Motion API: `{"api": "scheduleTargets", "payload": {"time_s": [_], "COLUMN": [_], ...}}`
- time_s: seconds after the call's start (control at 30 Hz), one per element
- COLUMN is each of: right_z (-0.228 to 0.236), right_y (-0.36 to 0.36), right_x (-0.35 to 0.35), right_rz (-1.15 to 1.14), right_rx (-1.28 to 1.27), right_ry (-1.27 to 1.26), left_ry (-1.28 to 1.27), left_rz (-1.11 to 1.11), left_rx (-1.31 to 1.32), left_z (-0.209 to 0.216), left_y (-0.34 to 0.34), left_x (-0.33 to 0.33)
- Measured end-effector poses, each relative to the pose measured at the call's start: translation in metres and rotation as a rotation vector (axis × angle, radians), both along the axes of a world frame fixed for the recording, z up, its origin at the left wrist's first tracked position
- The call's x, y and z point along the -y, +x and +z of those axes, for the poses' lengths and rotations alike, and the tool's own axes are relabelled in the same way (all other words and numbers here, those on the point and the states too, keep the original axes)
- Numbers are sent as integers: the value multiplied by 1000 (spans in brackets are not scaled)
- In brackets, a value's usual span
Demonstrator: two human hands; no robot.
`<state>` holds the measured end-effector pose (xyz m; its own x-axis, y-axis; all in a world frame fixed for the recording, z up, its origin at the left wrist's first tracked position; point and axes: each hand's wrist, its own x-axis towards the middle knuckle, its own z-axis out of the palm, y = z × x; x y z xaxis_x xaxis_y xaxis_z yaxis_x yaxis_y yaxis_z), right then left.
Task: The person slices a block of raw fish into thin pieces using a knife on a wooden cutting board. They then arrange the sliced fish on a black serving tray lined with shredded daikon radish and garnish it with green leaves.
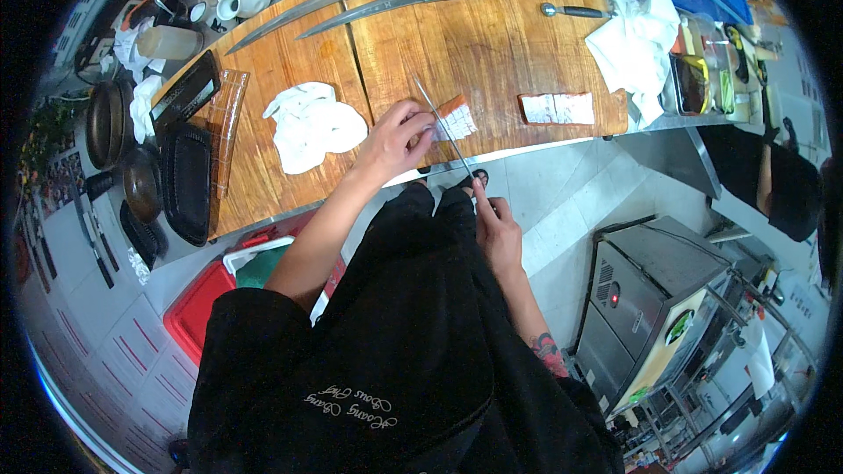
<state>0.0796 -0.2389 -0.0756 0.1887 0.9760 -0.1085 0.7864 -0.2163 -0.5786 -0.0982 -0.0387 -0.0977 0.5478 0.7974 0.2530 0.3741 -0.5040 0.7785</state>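
The step in hand looks like cutting or scoring a block of orange-and-white fish [461, 121], which lies just inside the near edge of the surface [492, 46], around the middle of that edge. A long knife [447, 130] slants over it, tip toward the far edge, handle out past the near one. The right hand [499, 233] is closed around that handle, forefinger stretched along it. The left hand [395, 142] sits at the block's left end, fingers bent and bunched together; whether they pinch the fish or merely rest by it, I cannot tell (the knuckles hide the tips).

A second block [556, 109], its pale face crossed by lines, lies by the near edge toward the right corner, well apart from the blade. A crumpled white cloth [314, 127] lies left of the left hand.

The next move, I judge, calls for a level, drawn stroke, the left fingertips tucked clear of the edge and the block kept from sliding.
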Motion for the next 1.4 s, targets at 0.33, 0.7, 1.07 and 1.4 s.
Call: {"api": "scheduleTargets", "payload": {"time_s": [0.33, 0.7, 1.07, 1.4], "right_z": [2, 25, 21, -2], "right_y": [-12, 0, 14, 0], "right_x": [-43, 34, 65, 6], "right_rz": [29, -53, -48, 34], "right_rx": [11, -17, -13, 19], "right_ry": [-17, -204, -145, -50], "left_ry": [-20, 98, -16, 13], "left_rz": [-28, -66, -68, -42], "left_rx": [6, -113, 8, 2], "left_z": [-4, -3, 1, 2], "left_y": [-2, 1, -11, -12], "left_x": [-1, -3, 0, 1]}}
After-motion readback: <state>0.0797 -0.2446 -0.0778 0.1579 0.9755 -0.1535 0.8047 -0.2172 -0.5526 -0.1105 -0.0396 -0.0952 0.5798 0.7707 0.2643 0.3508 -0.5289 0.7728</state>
